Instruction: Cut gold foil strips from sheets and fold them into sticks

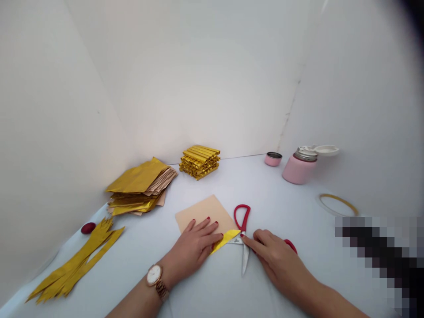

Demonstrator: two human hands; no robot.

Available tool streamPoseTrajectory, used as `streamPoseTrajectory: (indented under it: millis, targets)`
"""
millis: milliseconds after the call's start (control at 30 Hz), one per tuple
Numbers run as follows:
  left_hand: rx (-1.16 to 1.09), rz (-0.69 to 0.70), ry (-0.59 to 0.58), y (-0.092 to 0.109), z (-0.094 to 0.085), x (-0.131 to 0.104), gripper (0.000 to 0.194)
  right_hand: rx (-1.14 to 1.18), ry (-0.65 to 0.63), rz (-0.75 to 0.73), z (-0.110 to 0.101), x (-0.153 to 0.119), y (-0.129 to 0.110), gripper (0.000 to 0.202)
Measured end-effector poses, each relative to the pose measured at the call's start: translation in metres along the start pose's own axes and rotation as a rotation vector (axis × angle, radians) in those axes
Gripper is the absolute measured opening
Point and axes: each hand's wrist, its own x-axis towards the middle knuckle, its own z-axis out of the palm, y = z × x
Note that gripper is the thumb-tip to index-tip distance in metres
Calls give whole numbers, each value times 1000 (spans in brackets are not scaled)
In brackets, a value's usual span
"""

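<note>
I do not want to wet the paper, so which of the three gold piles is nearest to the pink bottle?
The stack of narrow gold bars at the back; the wide sheets and the long strips both lie farther left.

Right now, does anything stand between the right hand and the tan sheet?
Yes: the open scissors lie between the right hand and the tan sheet, with that hand's index fingertip at their pivot. The left hand rests on the sheet's near side.
</note>
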Motion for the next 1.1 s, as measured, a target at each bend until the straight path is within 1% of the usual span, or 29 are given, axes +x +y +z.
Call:
streamPoseTrajectory:
  millis: [300,500,700,800,967,1100]
  targets:
    - [-11,2,-2,0,-2,0,39,-30,-71,-11,3,7,-8,42]
    - [12,0,0,0,-2,-1,38,-11,-87,-16,-1,0,-6,40]
    - [25,9,11,1,-2,-1,39,-8,-67,-5,0,-5,-5,41]
    - [26,15,10,2,-1,-1,39,-10,-70,-12,-2,-1,-3,40]
    - [8,-19,15,0,1,1,40,-7,-105,-56,-7,10,2,39]
    - [-3,-27,31,0,2,2,38,13,-85,-73,-6,16,6,39]
